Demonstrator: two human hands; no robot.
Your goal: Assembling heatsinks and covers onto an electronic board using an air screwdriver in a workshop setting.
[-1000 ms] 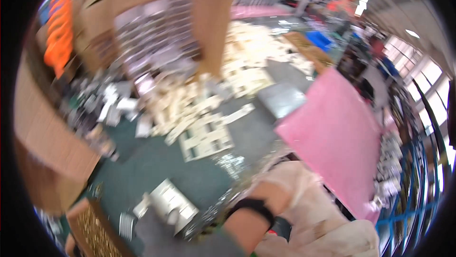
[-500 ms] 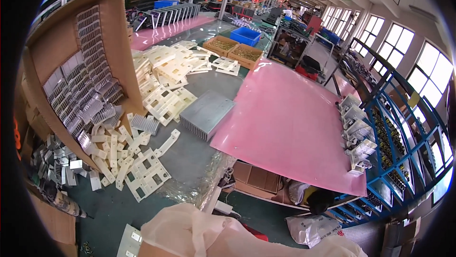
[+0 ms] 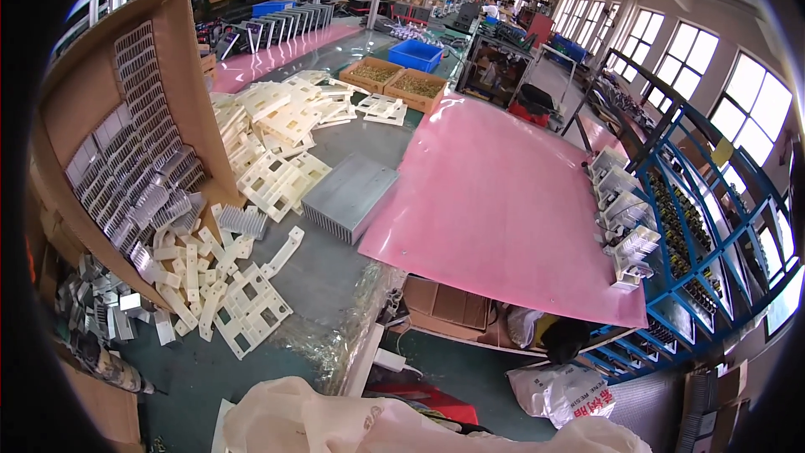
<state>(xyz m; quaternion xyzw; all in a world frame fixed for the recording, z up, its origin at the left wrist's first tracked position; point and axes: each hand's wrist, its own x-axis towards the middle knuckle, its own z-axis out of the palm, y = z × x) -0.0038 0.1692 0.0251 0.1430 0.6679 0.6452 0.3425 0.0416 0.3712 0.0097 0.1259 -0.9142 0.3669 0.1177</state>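
Note:
Neither of my hands shows; pale, translucent cloth [image 3: 335, 419] fills the lower edge and hides what is beneath it. Ahead stands a grey finned heat sink [image 3: 350, 197] beside a pink sheet [image 3: 495, 210] on the table. To its left lie cream plastic frames [image 3: 281, 185] in a loose heap. Nearer are cream plastic strips [image 3: 191, 273] and a larger cream plate [image 3: 251, 310] with square cut-outs. A tilted cardboard box [image 3: 220, 118] at the left holds rows of small finned heat sinks [image 3: 138, 151].
Small metal pieces [image 3: 101, 302] and a power drill [image 3: 117, 369] lie at the lower left. Finned assemblies [image 3: 625, 218] line the pink sheet's right edge, beside a blue rack [image 3: 713, 277]. Parts boxes [image 3: 415, 88] and a blue bin [image 3: 415, 55] stand farther back. A white sack [image 3: 562, 394] lies below.
The whole view has shifted, so the table's things appear slightly left and higher. More of the red thing under the table's edge shows. No object on the table has visibly moved.

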